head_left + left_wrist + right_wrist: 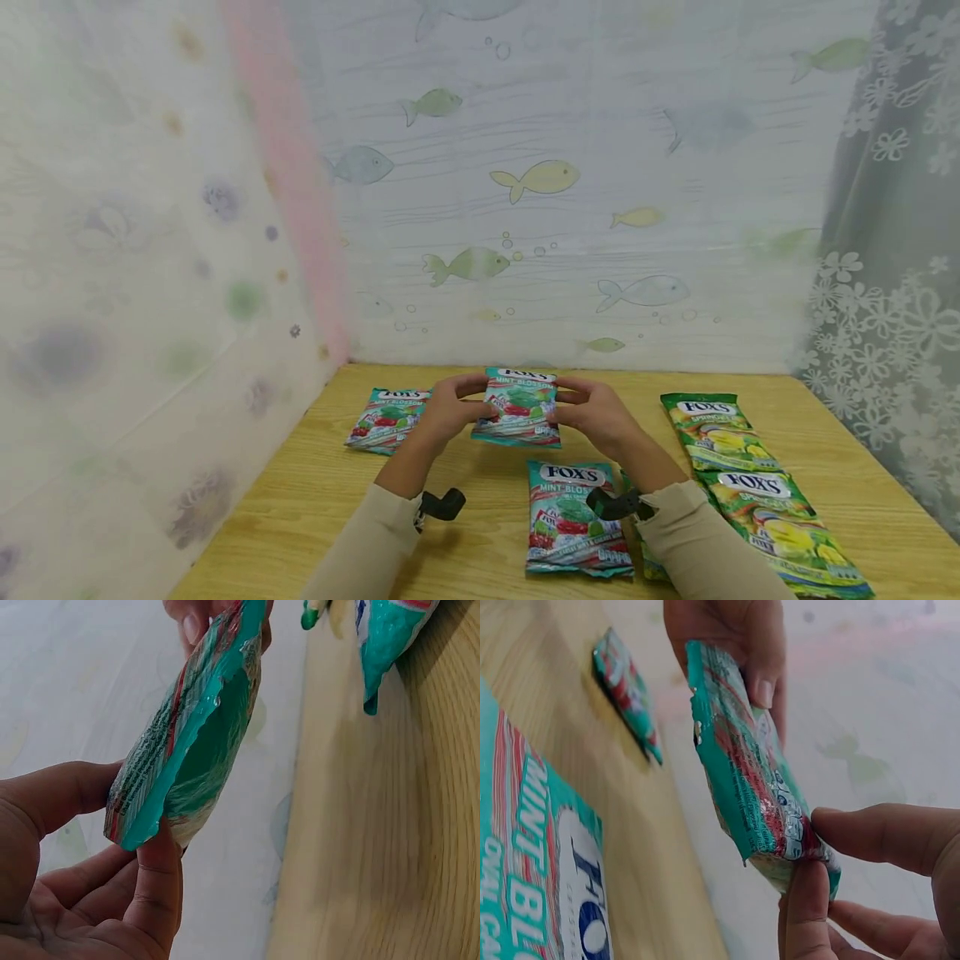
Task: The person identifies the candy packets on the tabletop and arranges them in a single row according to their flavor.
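Above the table, both hands hold up one teal Fox's Mint Blossom candy bag (519,408), its printed front facing the head camera. My left hand (453,408) pinches the bag's left side between thumb and fingers. On the opposite side, my right hand (596,414) pinches it likewise. Both wrist views show the held bag (199,742) edge-on, with thumb and fingertips on its two faces. A second Mint Blossom bag (386,421) lies behind the left hand, partly covered by it. Nearer, a third Mint Blossom bag (573,521) lies flat beside the right forearm.
Two green Fox's candy bags lie at the right, a far one (718,433) and a nearer one (787,533) touching it. Another green bag (654,567) is mostly hidden under the right forearm. A fish-patterned curtain (570,250) stands behind the wooden table (315,500).
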The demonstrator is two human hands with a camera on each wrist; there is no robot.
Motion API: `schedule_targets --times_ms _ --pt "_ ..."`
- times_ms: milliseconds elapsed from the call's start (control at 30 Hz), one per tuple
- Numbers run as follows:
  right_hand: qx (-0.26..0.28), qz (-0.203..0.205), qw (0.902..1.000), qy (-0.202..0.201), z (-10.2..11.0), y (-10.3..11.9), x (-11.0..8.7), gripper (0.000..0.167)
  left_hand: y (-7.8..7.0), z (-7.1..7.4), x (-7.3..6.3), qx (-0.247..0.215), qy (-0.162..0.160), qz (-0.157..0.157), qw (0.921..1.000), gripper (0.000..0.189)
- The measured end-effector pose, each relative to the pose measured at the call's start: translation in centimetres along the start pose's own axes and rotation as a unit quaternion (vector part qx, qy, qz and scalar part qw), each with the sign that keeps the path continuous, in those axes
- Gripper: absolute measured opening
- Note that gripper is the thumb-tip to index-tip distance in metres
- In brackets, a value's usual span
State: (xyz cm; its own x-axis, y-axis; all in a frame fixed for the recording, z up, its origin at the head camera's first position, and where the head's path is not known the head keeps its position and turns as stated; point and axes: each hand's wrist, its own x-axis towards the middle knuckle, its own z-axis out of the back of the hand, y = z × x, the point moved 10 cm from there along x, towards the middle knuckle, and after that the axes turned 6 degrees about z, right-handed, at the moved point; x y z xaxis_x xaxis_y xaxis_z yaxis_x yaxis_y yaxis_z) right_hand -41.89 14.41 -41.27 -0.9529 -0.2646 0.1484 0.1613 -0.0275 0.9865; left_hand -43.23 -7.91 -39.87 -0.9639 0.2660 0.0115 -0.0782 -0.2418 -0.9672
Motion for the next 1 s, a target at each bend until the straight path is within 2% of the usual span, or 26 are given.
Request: schedule_targets --times_ms 300,433,533,800,1000 --pt "-0.032 -0.005 0.9985 -0.045 -1.4 -0.3 0.7 0.071 1.0 1.7 0.2 0.015 -0.015 0.008 0.9997 0.059" --pt "-0.034 0.001 0.9984 -0.046 -2.4 -0.2 1.0 0.069 1.4 2.7 0.3 0.014 -0.039 0.013 0.9991 0.052" --pt "-0.035 0.003 0.9983 -0.046 -3.0 -0.2 1.2 0.069 1.9 3.3 0.2 0.003 -0.041 0.019 0.999 0.051" --pt "0.001 0.009 0.9988 -0.049 -5.1 -0.1 1.9 0.071 2.4 5.0 0.1 0.018 -0.042 0.025 0.9987 0.053" --pt "0.018 0.004 0.9985 -0.051 -6.5 -0.3 2.4 0.074 3.3 6.4 0.0 0.017 -0.05 0.046 0.9975 0.045"
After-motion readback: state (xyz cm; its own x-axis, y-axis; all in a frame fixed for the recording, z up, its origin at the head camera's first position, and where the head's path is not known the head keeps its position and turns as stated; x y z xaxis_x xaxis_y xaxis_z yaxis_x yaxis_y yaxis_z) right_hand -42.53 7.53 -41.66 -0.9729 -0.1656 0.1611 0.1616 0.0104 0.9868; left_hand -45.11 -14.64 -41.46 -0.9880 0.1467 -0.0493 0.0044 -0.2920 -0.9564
